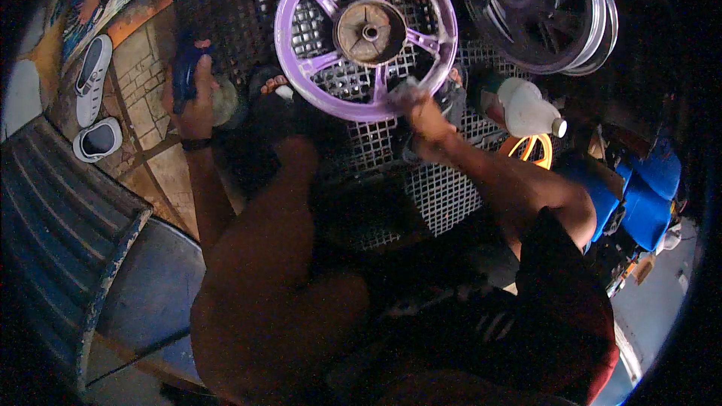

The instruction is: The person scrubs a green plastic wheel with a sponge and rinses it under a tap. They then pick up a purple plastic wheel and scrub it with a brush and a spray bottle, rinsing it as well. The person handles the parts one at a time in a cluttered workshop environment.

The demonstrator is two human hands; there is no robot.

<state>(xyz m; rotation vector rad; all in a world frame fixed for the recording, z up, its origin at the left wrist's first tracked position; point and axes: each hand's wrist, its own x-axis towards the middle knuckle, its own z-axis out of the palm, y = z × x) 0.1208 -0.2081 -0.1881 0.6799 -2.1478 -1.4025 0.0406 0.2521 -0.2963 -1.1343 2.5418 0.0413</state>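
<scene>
A purple-painted spoked motorcycle wheel point(290, 56) with whitish residue on its rim stands before me on a black grating. Its bare, brownish hub point(366, 39) faces up. On the near rim lies my right hand point(428, 115), blurred, pressing a greyish pad or cloth point(406, 95) against it. Further left, my left hand point(197, 107) grips a dark blue object point(185, 76), possibly a bottle; its exact kind is unclear in the dim light. A pale round thing point(225, 102) shows beside that hand, partly hidden.
Several silver-rimmed wheels point(598, 28) stand at the upper right. Near them is a white plastic jug point(527, 107), tipped over, and an orange wheel point(536, 149). Grey clogs point(97, 138) sit on the tiled floor at left, by a ribbed dark panel point(73, 225). Blue plastic items point(648, 197) are at right.
</scene>
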